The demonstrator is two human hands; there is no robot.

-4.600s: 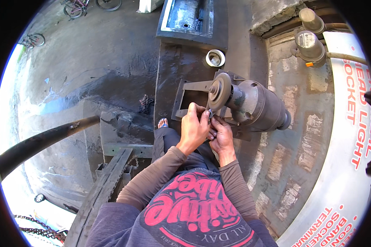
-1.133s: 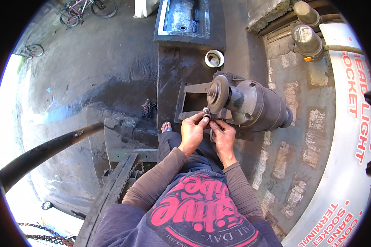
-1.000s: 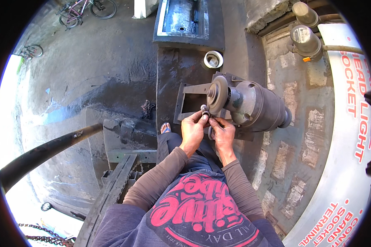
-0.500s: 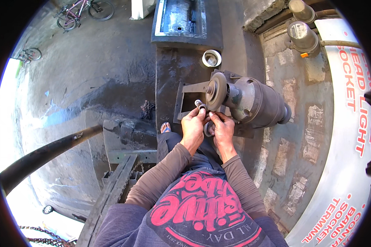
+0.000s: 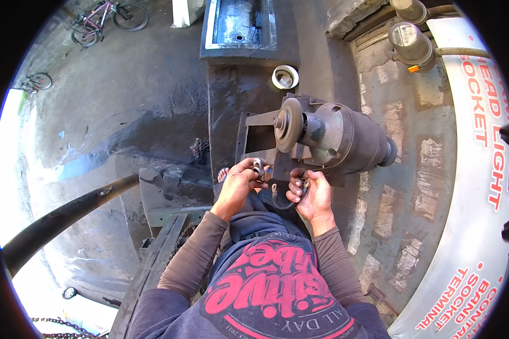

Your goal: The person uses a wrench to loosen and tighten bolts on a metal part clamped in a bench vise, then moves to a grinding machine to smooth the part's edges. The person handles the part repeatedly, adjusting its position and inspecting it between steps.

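Observation:
My left hand (image 5: 240, 185) is closed round a small shiny metal fitting (image 5: 258, 166) with a rounded end; its exact kind does not show. Its fingers lie in front of the grinder's base. To the right, my right hand (image 5: 314, 198) is curled round a short black cable (image 5: 281, 204), which bends below the fingers and ends in a bare metal tip. Something small and metallic shows among those fingers, too small to name. Just beyond both hands is a bench grinder (image 5: 350, 137) with its round wheel (image 5: 289, 125); neither hand touches the wheel.
A white bowl (image 5: 285, 77) sits beyond the grinder, near a metal-rimmed basin (image 5: 209, 43). A brick wall (image 5: 393, 135) and a lettered banner (image 5: 464, 186) run along the right. At left are a dark pipe (image 5: 68, 217) and a metal beam (image 5: 152, 265). Bicycles (image 5: 99, 22) stand far left.
My hands, close together beside the wheel before, have drawn apart and back toward me. The curved black cable now shows in my right hand; the metal fitting stays in my left.

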